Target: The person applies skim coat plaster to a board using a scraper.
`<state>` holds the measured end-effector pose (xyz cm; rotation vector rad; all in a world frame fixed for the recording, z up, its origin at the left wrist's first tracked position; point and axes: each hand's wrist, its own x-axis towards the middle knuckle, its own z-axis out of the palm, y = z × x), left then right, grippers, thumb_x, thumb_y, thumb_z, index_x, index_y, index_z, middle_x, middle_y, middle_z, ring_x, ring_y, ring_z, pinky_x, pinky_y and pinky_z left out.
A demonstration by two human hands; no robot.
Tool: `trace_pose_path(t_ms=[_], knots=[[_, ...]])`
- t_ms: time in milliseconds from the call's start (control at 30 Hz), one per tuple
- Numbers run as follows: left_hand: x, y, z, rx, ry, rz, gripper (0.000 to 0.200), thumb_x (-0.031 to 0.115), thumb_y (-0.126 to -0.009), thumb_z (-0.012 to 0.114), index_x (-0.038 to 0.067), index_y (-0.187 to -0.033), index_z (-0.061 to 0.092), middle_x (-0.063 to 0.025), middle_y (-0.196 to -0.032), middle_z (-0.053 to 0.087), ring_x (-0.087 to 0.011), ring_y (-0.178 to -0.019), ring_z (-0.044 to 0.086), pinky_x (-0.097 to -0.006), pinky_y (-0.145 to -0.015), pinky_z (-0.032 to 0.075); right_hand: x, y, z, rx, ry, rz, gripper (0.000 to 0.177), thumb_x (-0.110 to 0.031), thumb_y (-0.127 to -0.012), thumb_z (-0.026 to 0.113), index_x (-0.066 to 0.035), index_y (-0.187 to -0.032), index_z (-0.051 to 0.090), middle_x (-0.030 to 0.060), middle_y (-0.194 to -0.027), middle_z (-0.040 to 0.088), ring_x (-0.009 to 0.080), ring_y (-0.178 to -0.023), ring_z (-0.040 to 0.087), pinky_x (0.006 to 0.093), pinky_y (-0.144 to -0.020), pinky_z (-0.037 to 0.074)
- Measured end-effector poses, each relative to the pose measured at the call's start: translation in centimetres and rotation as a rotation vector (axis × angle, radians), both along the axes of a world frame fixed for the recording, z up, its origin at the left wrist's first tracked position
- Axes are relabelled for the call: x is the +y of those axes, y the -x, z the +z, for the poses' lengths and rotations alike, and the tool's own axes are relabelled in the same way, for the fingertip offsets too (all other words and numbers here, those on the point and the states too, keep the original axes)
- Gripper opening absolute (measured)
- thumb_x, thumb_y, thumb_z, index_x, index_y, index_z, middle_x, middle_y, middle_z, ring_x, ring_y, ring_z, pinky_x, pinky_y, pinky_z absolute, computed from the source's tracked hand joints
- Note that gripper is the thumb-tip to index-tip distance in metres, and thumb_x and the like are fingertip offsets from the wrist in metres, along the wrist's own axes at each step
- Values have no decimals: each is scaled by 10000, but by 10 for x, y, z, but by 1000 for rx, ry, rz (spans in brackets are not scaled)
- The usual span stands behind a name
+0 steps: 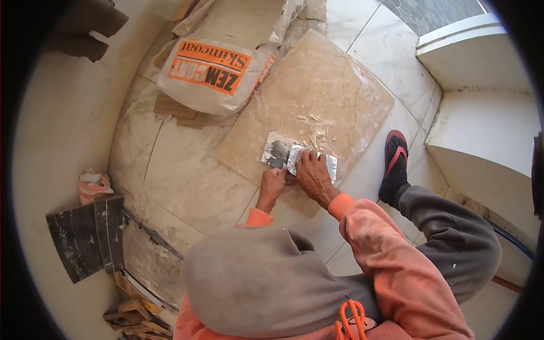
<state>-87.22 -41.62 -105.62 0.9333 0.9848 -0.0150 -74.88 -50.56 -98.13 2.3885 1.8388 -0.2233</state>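
Observation:
My left hand (272,185) is closed around the handle end of a putty knife. The wide putty knife blade (276,150) is smeared with white and dark patches and points away from me over the tan tile. Right beside it, my right hand (313,173) is closed, fingers curled over a shiny silver sheet-like piece (332,165) that shows on both sides of the fingers. I cannot tell exactly what this piece is. Beyond my hands, cream-coloured scrapings (317,130) lie scattered on the large tan tile (311,73).
A Zemcoat Skimcoat bag (212,73) lies at the tile's far left on wooden pieces. My foot in a sandal (395,153) is on the right, near white steps (481,119). Dark panels (85,235) and wood scraps (136,314) are at the left wall.

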Motion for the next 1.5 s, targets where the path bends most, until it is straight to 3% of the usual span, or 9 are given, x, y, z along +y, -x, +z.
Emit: trace_pose_path(t_ms=[67,267,400,500,600,733,933,1133,1500], knots=[[2,5,-14,96,-233,-97,347,225,-993,549,-86,-860,623,-139,-773,690,-197,-716,696,-325,-647,591,-8,8,2,-22,-65,70,373,-178,-850,542,73,-1118,612,181,-1079,550,291,-989,510,428,-786,408],[-9,1,16,-78,-8,154,292,154,-951,554,-79,-809,659,-137,-732,685,-157,-675,651,-326,-621,541,26,-3,4,0,-27,19,260,-161,-839,546,19,-994,650,173,-1034,542,293,-965,502,428,-779,408],[-10,10,-30,42,-316,-51,204,88,-880,565,-78,-807,659,-138,-712,673,-167,-673,647,-339,-614,530,12,9,3,2,-34,64,243,-160,-835,551,11,-977,649,166,-1011,540,290,-949,508,429,-765,407],[-8,11,-32,-7,-181,-33,207,86,-939,566,-101,-989,638,-85,-888,683,-148,-793,662,-306,-710,564,28,4,4,12,-43,80,263,-167,-843,549,24,-996,645,157,-998,535,289,-937,511,429,-755,406],[0,2,21,-21,-41,69,187,87,-918,606,-79,-987,659,-67,-869,682,-140,-786,655,-288,-695,550,40,0,4,46,-12,38,292,-179,-841,558,34,-1020,644,154,-1007,534,289,-940,505,433,-763,408],[0,8,6,-53,-270,-114,169,75,-916,603,-65,-959,686,-72,-872,699,-137,-783,656,-289,-693,545,20,13,0,21,-13,95,284,-187,-815,581,13,-1005,651,152,-1015,546,287,-963,501,423,-780,408],[-1,6,8,-111,77,107,140,73,-795,700,-40,-876,708,-52,-756,695,-104,-713,619,-316,-627,533,53,1,10,20,11,53,281,-159,-828,577,24,-1030,641,160,-1034,554,292,-977,512,435,-791,412],[10,12,12,-102,-376,-208,154,76,-836,700,-13,-961,703,-21,-855,711,-82,-789,597,-294,-688,511,22,12,18,81,7,145,326,-147,-845,563,48,-1102,606,153,-1032,555,284,-965,519,418,-781,417],[-25,0,14,24,-390,303,135,91,-837,700,-24,-908,691,-6,-817,683,-47,-763,519,-291,-632,471,25,11,24,119,8,220,346,-109,-838,571,50,-1144,594,136,-1026,546,274,-960,516,405,-761,407]])
